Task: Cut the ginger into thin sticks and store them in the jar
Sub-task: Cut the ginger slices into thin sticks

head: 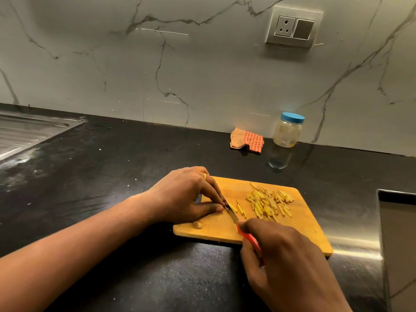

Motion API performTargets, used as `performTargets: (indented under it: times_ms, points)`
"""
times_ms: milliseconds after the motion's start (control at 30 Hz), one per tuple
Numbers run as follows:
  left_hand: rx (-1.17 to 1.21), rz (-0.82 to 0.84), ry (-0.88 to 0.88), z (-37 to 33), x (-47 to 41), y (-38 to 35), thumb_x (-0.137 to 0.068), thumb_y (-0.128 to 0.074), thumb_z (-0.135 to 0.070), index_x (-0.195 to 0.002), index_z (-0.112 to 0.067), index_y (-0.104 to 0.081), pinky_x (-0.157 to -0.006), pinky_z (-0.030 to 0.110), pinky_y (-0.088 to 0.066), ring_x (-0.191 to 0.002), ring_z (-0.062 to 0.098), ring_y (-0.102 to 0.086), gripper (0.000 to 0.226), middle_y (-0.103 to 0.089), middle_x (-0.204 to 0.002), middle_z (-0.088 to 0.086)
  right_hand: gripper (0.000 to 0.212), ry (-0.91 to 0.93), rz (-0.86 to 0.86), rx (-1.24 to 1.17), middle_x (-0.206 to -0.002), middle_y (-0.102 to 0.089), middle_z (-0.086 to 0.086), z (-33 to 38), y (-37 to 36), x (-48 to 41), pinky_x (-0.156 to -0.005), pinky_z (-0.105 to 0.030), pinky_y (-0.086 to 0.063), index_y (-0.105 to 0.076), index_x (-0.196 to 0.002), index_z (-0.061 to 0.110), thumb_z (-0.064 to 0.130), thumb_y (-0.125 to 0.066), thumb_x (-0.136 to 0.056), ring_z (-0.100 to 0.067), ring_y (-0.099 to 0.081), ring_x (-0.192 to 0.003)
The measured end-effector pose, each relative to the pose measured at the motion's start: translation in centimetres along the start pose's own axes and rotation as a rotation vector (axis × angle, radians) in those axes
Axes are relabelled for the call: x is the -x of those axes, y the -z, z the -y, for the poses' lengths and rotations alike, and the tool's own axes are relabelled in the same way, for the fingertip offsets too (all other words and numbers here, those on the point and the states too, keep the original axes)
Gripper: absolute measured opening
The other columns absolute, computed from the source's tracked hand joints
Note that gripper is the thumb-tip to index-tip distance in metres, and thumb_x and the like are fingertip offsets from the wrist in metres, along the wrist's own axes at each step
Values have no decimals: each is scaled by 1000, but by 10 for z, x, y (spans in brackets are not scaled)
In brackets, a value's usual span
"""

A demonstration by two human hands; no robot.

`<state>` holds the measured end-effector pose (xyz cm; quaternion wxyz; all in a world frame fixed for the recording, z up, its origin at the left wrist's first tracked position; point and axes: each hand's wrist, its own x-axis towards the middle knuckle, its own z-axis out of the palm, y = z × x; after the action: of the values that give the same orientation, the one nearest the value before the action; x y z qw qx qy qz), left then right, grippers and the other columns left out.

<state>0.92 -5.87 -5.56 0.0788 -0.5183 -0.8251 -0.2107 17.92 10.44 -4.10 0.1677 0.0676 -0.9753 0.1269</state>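
A wooden cutting board (299, 228) lies on the black counter. A heap of thin yellow ginger sticks (269, 202) covers its far right part. My left hand (186, 197) rests on the board's left end, and its fingertips pinch a small ginger piece that is mostly hidden. My right hand (283, 255) grips the red handle of a small knife (233, 213), whose blade tip meets the left fingertips. A ginger scrap (198, 224) lies near the board's front left edge. A clear jar (288, 130) with a blue lid on stands at the wall.
A folded orange checked cloth (247, 139) lies left of the jar. A steel sink drainboard (27, 131) is at the far left. A steel surface with a raised edge (396, 199) sits to the right of the board. A wall socket (292, 28) is above.
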Motion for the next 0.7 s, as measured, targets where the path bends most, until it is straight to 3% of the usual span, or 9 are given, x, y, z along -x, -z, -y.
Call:
performTargets:
  times_ms: [67,167,267,400,533,600,700]
  points:
    - [8,5,10,0,-1,1,-88,-69,-45,-102,-38,-77,-82,32,-53,-103,3,-57,17,-70,-105,-25,37,3,-18,-42,-110,-64,10,-5,4,7,-77,-23,-52,-51,-127,37,43,-47,-90,-10,-61,-93]
    - [70,-11,22,2,-2,1,-86,-73,-43,-97,-34,-79,-78,32,-55,-98,5,-60,15,-72,-100,-22,28,6,1,15,-75,-68,13,-14,7,14,-50,-17,-52,-67,-100,37,43,-54,-75,-5,-62,-61]
    - [155,-35,24,7,1,4,-84,-77,-37,-93,-29,-80,-75,32,-57,-94,8,-64,13,-73,-95,-18,24,-9,-40,-42,-57,-49,23,-13,11,14,-43,-3,-36,-70,-92,34,36,-63,-69,3,-47,-44]
    - [231,-84,50,12,3,9,-82,-79,-27,-95,-25,-79,-75,31,-58,-91,10,-67,13,-73,-94,-16,27,-35,-88,-93,-57,-34,33,-12,10,9,-40,-3,-25,-70,-98,32,37,-61,-74,8,-41,-45]
    - [244,-84,46,11,3,11,-81,-80,-26,-95,-24,-79,-76,29,-58,-91,7,-66,13,-73,-94,-14,22,-54,-113,-150,-54,-40,25,-10,1,4,-46,-12,-35,-67,-104,37,37,-64,-82,0,-51,-56]
    - [245,-84,35,10,3,10,-81,-80,-29,-95,-25,-79,-75,31,-58,-90,8,-66,15,-72,-93,-14,23,-61,-82,-196,-56,-44,22,-8,-2,3,-50,-13,-38,-66,-107,36,32,-66,-84,5,-54,-67]
    - [234,-71,8,8,3,6,-79,-80,-39,-93,-30,-79,-74,35,-57,-91,11,-66,17,-73,-92,-15,25,-79,-56,-236,-56,-45,21,-7,-4,3,-52,-10,-39,-65,-108,35,29,-68,-84,10,-53,-68]
